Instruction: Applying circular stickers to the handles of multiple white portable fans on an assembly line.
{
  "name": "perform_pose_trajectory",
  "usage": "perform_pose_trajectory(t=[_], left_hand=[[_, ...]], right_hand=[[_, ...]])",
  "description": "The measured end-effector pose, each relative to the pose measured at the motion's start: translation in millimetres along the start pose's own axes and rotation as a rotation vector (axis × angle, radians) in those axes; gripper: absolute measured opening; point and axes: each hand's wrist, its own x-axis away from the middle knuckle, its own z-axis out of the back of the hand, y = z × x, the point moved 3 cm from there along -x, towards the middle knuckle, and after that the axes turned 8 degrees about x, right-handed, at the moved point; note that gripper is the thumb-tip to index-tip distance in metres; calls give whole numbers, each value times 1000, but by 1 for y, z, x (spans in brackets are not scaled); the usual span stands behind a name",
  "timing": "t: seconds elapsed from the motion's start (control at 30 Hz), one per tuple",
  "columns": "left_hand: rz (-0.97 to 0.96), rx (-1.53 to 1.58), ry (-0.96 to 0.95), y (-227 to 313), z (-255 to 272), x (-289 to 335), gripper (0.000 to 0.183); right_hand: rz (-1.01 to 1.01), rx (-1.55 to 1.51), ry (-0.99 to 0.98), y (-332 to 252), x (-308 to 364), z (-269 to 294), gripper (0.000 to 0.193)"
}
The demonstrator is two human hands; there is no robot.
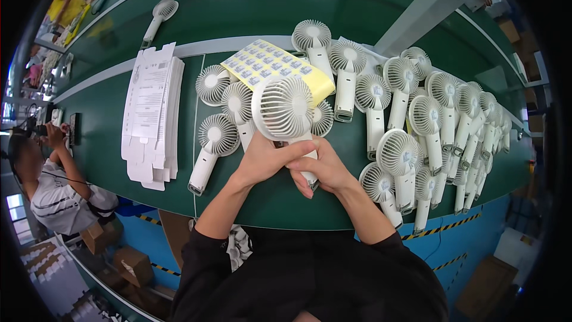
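Observation:
Between my two hands I hold a white handheld fan (285, 107) upright over the green workbench, its round grille away from me. My left hand (265, 158) is closed around the top of the handle, the thumb lying across it. Lower on the same handle, my right hand (322, 168) is closed, its thumb meeting the left one. Just behind the held fan, a yellow sheet of small stickers (268, 64) rests on other fans. Left of my hands lie several more white fans, the nearest one (211, 146) with its handle toward me.
Many white fans (426, 113) crowd the bench to the right, some overlapping. A stack of flat white cartons (152, 116) lies at left, with a lone fan (159, 16) beyond it. A metal post (432, 9) rises at the back right. Another person (62, 188) works at far left.

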Motion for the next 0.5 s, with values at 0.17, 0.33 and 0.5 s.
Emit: perform_pose_trajectory(t=[0.17,0.33,0.5], left_hand=[[63,108,-12,-6,-4,3,61],[-97,2,-107,5,-3,0,78],[-144,-7,-47,-6,11,-4,85]], right_hand=[[34,72,-66,0,4,-4,21],[-4,126,-120,2,3,5,26],[-87,160,-108,-9,0,-7,34]])
